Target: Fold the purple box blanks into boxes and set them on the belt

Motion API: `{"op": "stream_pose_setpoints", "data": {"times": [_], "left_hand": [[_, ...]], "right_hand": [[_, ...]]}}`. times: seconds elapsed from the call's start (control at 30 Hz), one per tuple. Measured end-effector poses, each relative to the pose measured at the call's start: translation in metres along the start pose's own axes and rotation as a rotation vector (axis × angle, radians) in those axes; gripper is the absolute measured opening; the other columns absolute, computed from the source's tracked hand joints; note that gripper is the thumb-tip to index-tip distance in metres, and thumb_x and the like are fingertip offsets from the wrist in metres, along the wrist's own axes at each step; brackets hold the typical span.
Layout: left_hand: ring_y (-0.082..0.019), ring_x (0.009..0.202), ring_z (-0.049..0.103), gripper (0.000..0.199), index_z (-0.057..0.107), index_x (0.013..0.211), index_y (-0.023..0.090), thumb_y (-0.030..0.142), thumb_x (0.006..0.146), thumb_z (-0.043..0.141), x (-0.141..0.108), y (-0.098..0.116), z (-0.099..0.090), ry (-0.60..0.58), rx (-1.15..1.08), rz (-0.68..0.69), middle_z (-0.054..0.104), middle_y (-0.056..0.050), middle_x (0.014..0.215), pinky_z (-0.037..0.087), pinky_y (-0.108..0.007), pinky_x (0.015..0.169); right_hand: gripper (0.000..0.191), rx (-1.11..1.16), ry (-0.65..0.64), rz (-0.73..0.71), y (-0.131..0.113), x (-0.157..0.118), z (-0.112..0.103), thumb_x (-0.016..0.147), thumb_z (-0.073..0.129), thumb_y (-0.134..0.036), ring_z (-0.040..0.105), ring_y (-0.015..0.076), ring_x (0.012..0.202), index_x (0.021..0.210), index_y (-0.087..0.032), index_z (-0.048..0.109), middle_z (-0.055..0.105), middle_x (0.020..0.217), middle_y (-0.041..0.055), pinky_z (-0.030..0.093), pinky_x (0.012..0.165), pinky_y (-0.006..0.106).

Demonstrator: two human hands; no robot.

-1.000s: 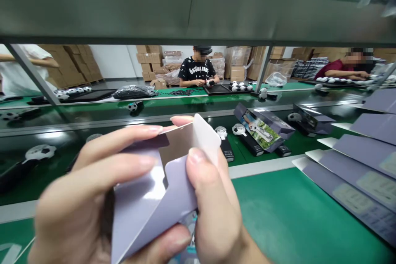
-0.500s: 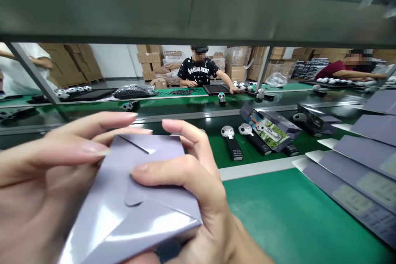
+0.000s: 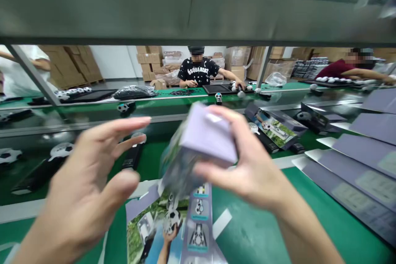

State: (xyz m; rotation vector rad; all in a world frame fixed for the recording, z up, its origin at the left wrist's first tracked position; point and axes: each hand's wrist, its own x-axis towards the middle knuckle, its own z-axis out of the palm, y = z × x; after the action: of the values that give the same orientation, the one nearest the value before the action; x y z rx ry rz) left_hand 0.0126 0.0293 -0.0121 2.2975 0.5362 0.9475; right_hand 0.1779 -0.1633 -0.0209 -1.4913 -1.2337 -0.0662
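My right hand (image 3: 244,169) grips a purple carton (image 3: 207,134), thumb below and fingers over its upper end; motion smears it. My left hand (image 3: 89,177) is apart from the carton, thumb and fingers spread with nothing between them. Beneath the carton, on the green work surface, lies a printed flat carton (image 3: 198,231) with football pictures. Just beyond my left hand, on the belt, rests a black-handled device with a football-patterned head (image 3: 62,150). Another such device (image 3: 133,152) is partly hidden behind my left fingers.
Several flat purple cartons (image 3: 359,173) are fanned out at the right. A printed carton (image 3: 275,128) sits on the belt (image 3: 173,128) among more devices. Across the line a co-worker (image 3: 199,72) reaches toward white balls beside a black tray (image 3: 216,89). A metal shelf (image 3: 198,12) spans overhead.
My left hand has let go of the carton and moved left. My right hand has carried it up and right, turning it. The printed flat carton below has come into view.
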Motion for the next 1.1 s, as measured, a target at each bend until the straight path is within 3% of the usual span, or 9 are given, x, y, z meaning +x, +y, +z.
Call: {"op": "stream_pose_setpoints", "data": {"times": [0.1,0.17,0.3,0.4,0.5,0.6,0.87,1.0,1.1], "left_hand": [[-0.031,0.131,0.05,0.083,0.05,0.134,0.029,0.085,0.074,0.042,0.011,-0.028,0.019,-0.334,0.247,-0.146,0.05,-0.003,0.143,0.044,-0.051,0.113],[-0.034,0.135,0.045,0.079,0.052,0.137,0.022,0.071,0.075,0.057,0.015,-0.049,0.037,-0.515,0.337,-0.233,0.048,-0.009,0.145,0.038,-0.056,0.116],[-0.033,0.134,0.046,0.065,0.05,0.139,0.014,0.049,0.088,0.07,0.009,-0.074,0.076,-0.753,0.447,-0.34,0.049,-0.017,0.141,0.038,-0.058,0.114],[-0.029,0.128,0.05,0.057,0.048,0.14,0.016,0.042,0.093,0.068,0.002,-0.079,0.097,-0.768,0.406,-0.332,0.051,-0.014,0.137,0.041,-0.054,0.112],[-0.026,0.118,0.056,0.053,0.044,0.141,0.017,0.031,0.095,0.065,0.0,-0.083,0.107,-0.673,0.299,-0.346,0.055,-0.012,0.129,0.048,-0.051,0.106],[-0.022,0.105,0.061,0.042,0.047,0.136,0.014,0.026,0.097,0.059,0.007,-0.083,0.101,-0.513,0.139,-0.335,0.061,-0.008,0.112,0.051,-0.047,0.101],[-0.023,0.098,0.068,0.071,0.044,0.142,0.016,0.04,0.077,0.059,0.023,-0.032,0.054,0.054,-0.257,-0.233,0.065,-0.015,0.117,0.062,-0.034,0.082],[-0.025,0.107,0.066,0.063,0.052,0.139,0.026,0.041,0.079,0.064,0.014,-0.006,0.044,0.345,-0.25,-0.157,0.064,-0.008,0.123,0.057,-0.043,0.099],[-0.027,0.121,0.06,0.074,0.048,0.143,0.028,0.051,0.077,0.07,0.009,0.003,0.042,0.372,-0.281,-0.112,0.06,-0.007,0.132,0.05,-0.045,0.109]], "right_hand": [[0.102,-0.332,0.445,0.329,0.048,-0.002,-0.034,0.071,0.076,-0.046,0.042,0.029,0.135,0.153,-0.027,0.018,0.036,0.147,0.0126,0.038,0.115,0.044],[0.107,-0.52,0.543,0.63,0.082,-0.007,-0.051,0.078,0.07,-0.042,0.028,0.031,0.145,0.155,-0.013,0.001,0.023,0.153,0.0221,0.03,0.12,0.043],[0.095,-0.648,0.449,0.904,0.118,-0.018,-0.062,0.087,0.063,-0.03,0.006,0.0432,0.149,0.154,0.001,0.004,0.007,0.154,0.0348,0.022,0.118,0.06],[0.064,-0.662,0.243,0.964,0.118,-0.019,-0.047,0.096,0.059,-0.035,0.026,0.0369,0.145,0.149,-0.01,0.033,0.03,0.152,0.0228,0.027,0.117,0.058],[0.037,-0.492,-0.137,1.011,0.11,-0.017,-0.014,0.096,0.061,-0.046,0.063,0.0238,0.104,0.107,-0.011,0.065,0.066,0.103,0.0099,0.05,0.099,0.047],[0.04,-0.285,-0.364,1.028,0.103,-0.017,0.021,0.085,0.075,-0.047,0.062,0.0158,0.069,0.074,-0.012,0.06,0.06,0.07,0.0022,0.056,0.074,0.034],[0.059,0.469,0.063,0.603,0.053,0.006,0.045,0.073,0.065,-0.063,0.068,0.0204,0.082,0.111,-0.021,0.047,0.068,0.096,0.0055,0.054,0.067,0.028],[0.063,0.793,0.109,0.496,0.011,0.004,0.07,0.075,0.062,-0.075,0.067,0.0234,0.092,0.1,-0.018,0.058,0.068,0.101,0.0089,0.056,0.083,0.035],[0.058,0.903,0.168,0.342,-0.012,0.001,0.085,0.081,0.063,-0.073,0.065,0.0236,0.087,0.092,-0.017,0.065,0.067,0.089,0.008,0.056,0.079,0.033]]}}
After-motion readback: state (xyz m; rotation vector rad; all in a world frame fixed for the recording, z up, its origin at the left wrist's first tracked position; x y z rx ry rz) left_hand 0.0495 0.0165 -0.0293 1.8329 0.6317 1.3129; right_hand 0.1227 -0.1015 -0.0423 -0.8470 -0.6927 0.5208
